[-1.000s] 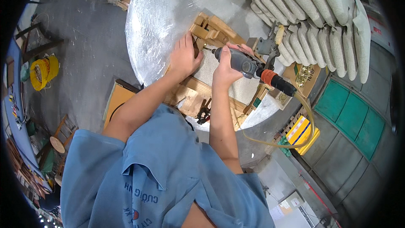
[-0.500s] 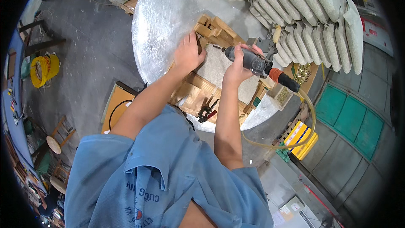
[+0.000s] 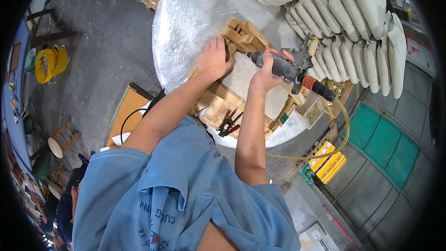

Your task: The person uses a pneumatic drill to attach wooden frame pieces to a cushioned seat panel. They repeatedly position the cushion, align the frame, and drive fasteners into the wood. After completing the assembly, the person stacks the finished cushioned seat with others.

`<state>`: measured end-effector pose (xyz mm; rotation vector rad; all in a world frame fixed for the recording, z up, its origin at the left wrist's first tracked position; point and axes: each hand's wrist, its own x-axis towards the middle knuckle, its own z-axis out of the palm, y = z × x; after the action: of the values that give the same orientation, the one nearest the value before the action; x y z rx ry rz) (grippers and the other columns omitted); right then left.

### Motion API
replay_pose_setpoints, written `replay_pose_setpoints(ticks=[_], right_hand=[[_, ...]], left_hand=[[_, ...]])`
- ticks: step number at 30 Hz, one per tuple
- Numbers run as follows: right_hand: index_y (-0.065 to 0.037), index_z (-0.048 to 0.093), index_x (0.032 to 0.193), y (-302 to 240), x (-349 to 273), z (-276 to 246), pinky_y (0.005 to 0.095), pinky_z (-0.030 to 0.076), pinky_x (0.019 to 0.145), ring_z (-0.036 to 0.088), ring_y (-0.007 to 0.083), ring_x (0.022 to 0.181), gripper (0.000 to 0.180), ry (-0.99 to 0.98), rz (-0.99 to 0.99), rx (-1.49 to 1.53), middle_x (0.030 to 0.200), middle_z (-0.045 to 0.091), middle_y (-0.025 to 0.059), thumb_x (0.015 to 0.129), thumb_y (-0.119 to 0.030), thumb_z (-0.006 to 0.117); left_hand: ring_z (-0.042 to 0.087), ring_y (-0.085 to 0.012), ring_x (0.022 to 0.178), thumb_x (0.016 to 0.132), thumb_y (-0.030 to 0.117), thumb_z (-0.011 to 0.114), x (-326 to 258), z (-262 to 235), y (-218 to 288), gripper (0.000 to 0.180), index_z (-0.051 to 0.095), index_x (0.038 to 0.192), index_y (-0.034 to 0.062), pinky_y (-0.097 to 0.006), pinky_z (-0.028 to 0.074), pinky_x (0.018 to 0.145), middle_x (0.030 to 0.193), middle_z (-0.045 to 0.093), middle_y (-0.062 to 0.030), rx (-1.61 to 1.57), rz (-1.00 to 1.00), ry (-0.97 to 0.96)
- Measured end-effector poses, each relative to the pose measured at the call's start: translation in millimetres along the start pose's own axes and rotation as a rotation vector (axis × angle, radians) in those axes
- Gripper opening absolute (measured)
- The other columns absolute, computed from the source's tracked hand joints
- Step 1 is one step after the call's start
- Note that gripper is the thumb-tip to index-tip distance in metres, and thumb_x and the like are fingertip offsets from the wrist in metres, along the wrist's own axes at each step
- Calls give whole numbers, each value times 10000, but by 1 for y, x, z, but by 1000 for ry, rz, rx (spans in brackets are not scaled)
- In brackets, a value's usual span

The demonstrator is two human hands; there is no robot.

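A wooden frame jig (image 3: pixel 222 94) lies on the round table with a speckled grey-beige pad (image 3: pixel 244 75) inside it. My left hand (image 3: pixel 214 59) is closed over the jig's far left corner, fingers on the wood and thumb at the pad's edge. Held in my right hand (image 3: pixel 265 75) is a dark grey air drill (image 3: pixel 284 69) with an orange collar (image 3: pixel 308 82), its tip pointing left above the pad near the jig's far wooden blocks (image 3: pixel 246 37). From its rear end runs a yellowish hose (image 3: pixel 347 128). A red-handled toggle clamp (image 3: pixel 228 128) sits on the jig's near side.
Stacked speckled pads (image 3: pixel 346 11) fill the table's far right. A plastic-wrapped round table (image 3: pixel 179 23) carries the jig. Small fasteners lie in a box (image 3: pixel 312 112) at its right edge. A yellow bucket (image 3: pixel 51 65) and stool (image 3: pixel 55 148) stand left. Another person (image 3: pixel 67 207) shows at lower left.
The whole view has shifted, so the table and jig appear farther right. The drill stays in my right hand, with less of its bit showing. My left hand keeps its place on the jig.
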<state>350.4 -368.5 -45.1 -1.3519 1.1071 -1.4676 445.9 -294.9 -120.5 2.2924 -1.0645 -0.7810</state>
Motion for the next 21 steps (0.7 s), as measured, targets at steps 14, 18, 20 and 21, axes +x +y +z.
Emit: replay_pose_setpoints(ticks=[14, 18, 20, 21], right_hand=[[-24, 501, 1231, -4, 4, 4, 380, 569, 927, 683, 216, 945, 494, 39, 41, -11, 1014, 664, 133, 813, 104, 730], [-23, 503, 1228, -8, 3, 6, 375, 565, 917, 682, 213, 931, 487, 42, 44, 21, 995, 674, 136, 815, 87, 735], [-24, 500, 1227, -6, 3, 7, 374, 563, 912, 682, 211, 927, 489, 37, 36, 15, 1000, 675, 139, 814, 86, 737], [-24, 498, 1227, -4, 3, 7, 373, 562, 910, 681, 210, 925, 490, 35, 36, 11, 1002, 676, 141, 814, 85, 738]], left_hand=[[555, -384, 1265, 864, 391, 711, 2, -1, 2, 860, 346, 1539, 4, -482, 516, 1019, 1414, 528, -191, 3, -7, -24], [553, -384, 1269, 858, 389, 714, 0, 4, -2, 866, 341, 1541, 8, -486, 514, 1021, 1413, 528, -185, -27, 11, 33], [550, -385, 1271, 856, 388, 715, 2, 7, -3, 869, 339, 1543, 11, -488, 512, 1024, 1414, 528, -185, -43, 11, 38], [548, -386, 1273, 855, 388, 715, 2, 5, -3, 870, 338, 1544, 13, -488, 511, 1026, 1415, 527, -186, -44, 3, 25]])
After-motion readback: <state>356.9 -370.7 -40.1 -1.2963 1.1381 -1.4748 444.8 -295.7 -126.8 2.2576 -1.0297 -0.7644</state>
